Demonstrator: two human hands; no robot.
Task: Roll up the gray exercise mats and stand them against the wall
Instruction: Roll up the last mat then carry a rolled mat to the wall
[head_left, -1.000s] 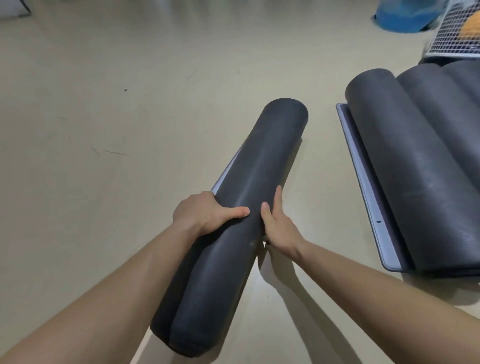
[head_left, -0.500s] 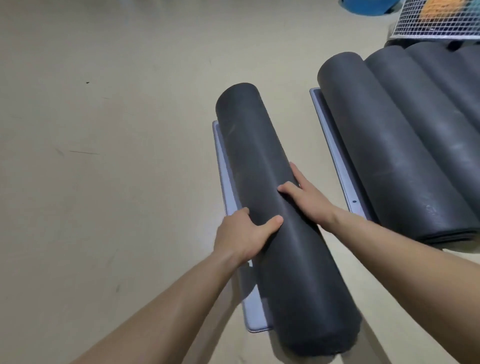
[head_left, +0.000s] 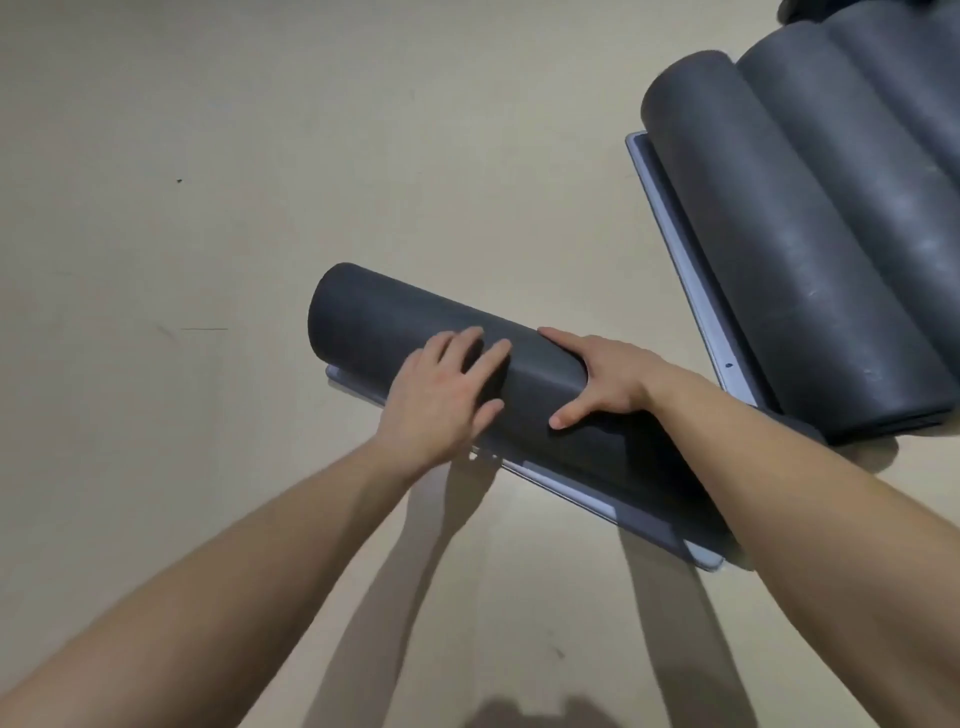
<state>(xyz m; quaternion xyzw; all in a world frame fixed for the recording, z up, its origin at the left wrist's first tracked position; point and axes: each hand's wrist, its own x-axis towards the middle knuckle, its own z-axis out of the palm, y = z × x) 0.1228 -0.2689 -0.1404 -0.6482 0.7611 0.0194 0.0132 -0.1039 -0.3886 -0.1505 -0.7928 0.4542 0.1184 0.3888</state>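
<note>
A dark gray rolled mat (head_left: 374, 317) lies diagonally on the beige floor, its lighter loose edge (head_left: 571, 488) sticking out flat along its near side. My left hand (head_left: 441, 389) rests on top of the roll with fingers spread and fairly straight, thumb on the near side. My right hand (head_left: 608, 374) sits just to the right of it, wrapped over the roll with the thumb on the near side and the fingers over the far side. My right forearm hides the roll's right end.
Several other rolled gray mats (head_left: 769, 234) lie side by side at the upper right, with a flat lighter mat edge (head_left: 675, 244) along their left. Bare beige floor (head_left: 208, 208) spreads to the left and behind.
The roll has swung from pointing away from me to lying diagonally across my view. My left hand has shifted from the roll's side onto its top with fingers spread.
</note>
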